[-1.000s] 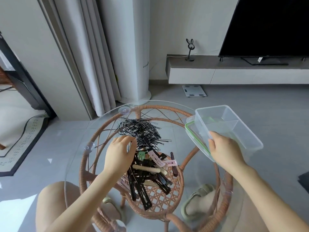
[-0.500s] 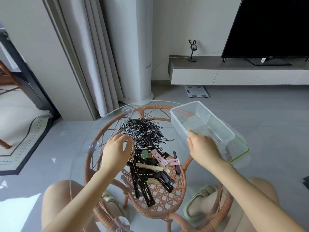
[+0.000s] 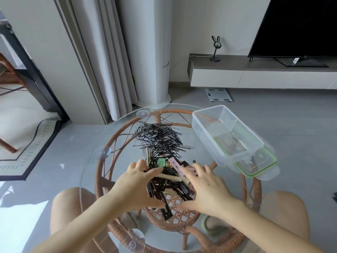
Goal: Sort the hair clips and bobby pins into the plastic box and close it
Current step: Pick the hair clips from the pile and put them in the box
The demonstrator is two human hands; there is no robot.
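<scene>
Both hands, left [image 3: 135,187] and right [image 3: 206,189], spreading open around near clips [image 3: 169,181], cupping, nothing lifted yet. Clips light, stiff, tangling: scooping from sides looking best. Pins [image 3: 156,137] farther, thin, slippery on glass surface [image 3: 116,136]. Box [image 3: 226,136] sitting empty far right, overhanging surface edge; room tight there.

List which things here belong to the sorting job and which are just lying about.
Job: black bobby pins pile; mixed hair clips pile; clear plastic box; green-rimmed lid under it.

Lying about: black television; rabbit-eared stand; white floor scale; grey curtain.
</scene>
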